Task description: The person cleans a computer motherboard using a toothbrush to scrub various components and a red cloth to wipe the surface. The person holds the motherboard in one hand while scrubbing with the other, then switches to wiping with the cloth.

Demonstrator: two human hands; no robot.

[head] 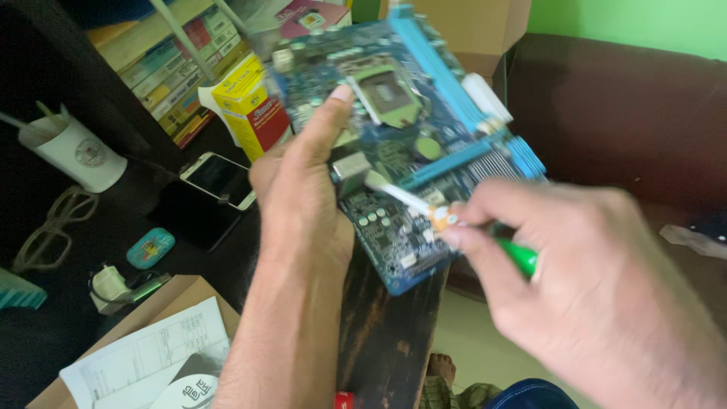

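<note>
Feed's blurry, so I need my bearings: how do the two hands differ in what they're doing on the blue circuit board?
The left hand grips the blue circuit board, thumb stretched across its face; the right hand holds a green-handled brush, not the board. The left hand looks fairly sharp; the right hand is motion-blurred. The brush's white tip touches the board beside the left hand. Both are bare.

Looks like my home repair corner, not a proper shop. Left of my fingers the dark bench (68,318) has a phone (219,180), glasses (49,227), a white cup (76,151) and a charger (113,288). Stacked books (170,64) up beyond them, a brown sofa (628,113) and green wall (644,23) off right.
</note>
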